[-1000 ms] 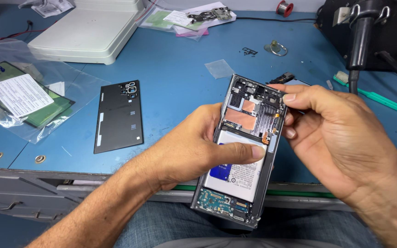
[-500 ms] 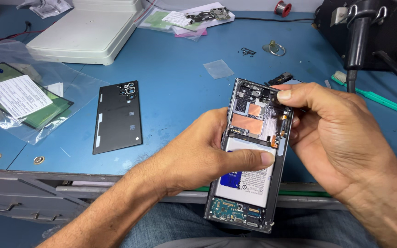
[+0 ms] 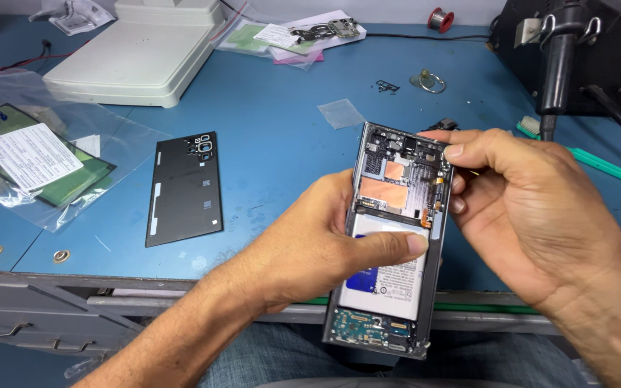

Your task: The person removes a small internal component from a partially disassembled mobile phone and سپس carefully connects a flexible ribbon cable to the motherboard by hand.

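Since the earlier frames the opened phone [image 3: 395, 237] has swung from a lean toward a more upright line, and the right hand's fingertips have crept along its upper right edge.

Largest in view, the blue workbench [image 3: 274, 165] fills the frame from the top down to its grey front edge. At upper left sits a white machine base [image 3: 138, 57], and at upper right a black station with a hanging handpiece [image 3: 558, 57]. At far left lies a clear plastic bag [image 3: 30, 158] with a labelled part inside.

At centre the phone is held above the bench's near edge, back cover off, its long axis running nearly top to bottom of the frame, camera end away from the person and connector end toward the lap. The left hand [image 3: 310, 244] grasps it from the left side, thumb laid across the white battery label. The right hand [image 3: 533, 208] comes in from the right, fingertips pinched on the upper right rim beside the copper patches; whether it holds a small tool I cannot tell. Both hands touch the phone, the left carrying it.

Left of centre the removed black back cover [image 3: 185, 188] lies flat on the bench, well apart from the hands. Smaller still: a square of clear film [image 3: 341, 113], a metal ring [image 3: 429, 80] and a solder spool [image 3: 440, 18] toward the top.
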